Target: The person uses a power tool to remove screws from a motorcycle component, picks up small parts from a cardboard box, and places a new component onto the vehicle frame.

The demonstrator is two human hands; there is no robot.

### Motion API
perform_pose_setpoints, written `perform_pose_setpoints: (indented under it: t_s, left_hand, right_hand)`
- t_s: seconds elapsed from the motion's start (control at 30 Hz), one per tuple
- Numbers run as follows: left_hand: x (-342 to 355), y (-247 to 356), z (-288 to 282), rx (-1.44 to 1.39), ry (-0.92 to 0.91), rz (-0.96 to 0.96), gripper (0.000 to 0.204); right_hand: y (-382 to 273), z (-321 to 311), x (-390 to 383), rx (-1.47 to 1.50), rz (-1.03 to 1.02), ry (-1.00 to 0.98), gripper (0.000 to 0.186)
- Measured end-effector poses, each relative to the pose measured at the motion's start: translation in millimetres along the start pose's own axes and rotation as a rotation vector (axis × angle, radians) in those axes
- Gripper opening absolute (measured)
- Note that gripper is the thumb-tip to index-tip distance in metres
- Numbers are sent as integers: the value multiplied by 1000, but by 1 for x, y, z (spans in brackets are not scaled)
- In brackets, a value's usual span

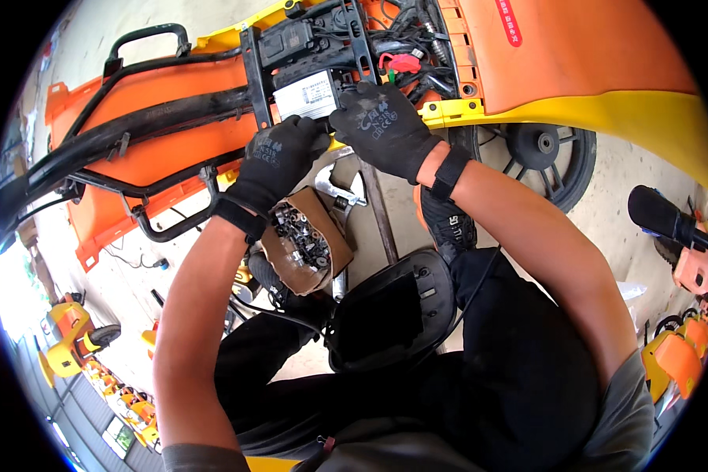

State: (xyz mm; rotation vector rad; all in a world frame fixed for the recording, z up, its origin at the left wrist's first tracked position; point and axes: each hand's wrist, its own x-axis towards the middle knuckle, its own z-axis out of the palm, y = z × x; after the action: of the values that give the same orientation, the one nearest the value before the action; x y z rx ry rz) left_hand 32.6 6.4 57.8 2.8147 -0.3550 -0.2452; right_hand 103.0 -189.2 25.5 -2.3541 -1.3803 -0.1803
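In a black work glove, my left hand (279,157) is closed at the lower edge of the vehicle's black frame (256,75). My right hand (385,130), gloved alike, is bent beside it with its fingertips turned in. Between the two sets of fingertips is something small and dark that I cannot make out. Just beyond them lies a silver-white box with a printed label (305,96), set in the frame. Black cables and a red connector (400,63) run to the right of it, above my right hand.
Below my hands stands a cardboard box of small metal fasteners (299,240). An open black plastic housing (381,318) sits between my legs. Orange and yellow body panels (574,55) flank the frame, with a black wheel (543,149) beneath. More orange vehicles (122,393) stand at lower left.
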Motion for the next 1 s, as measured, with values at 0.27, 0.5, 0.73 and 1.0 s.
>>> perform_pose_setpoints:
  t_s: [0.27,0.5,0.73,1.0]
  left_hand:
    - [-14,19,3,-157,125,-250,15]
    - [2,27,3,67,7,-130,15]
    - [5,36,-2,-84,54,-187,15]
    - [0,22,11,-159,140,-155,15]
  right_hand:
    - [2,2,-1,71,19,-5,10]
    - [1,1,-2,84,25,-19,10]
    - [3,0,-1,80,7,-10,9]
    - [1,4,0,56,9,25,9]
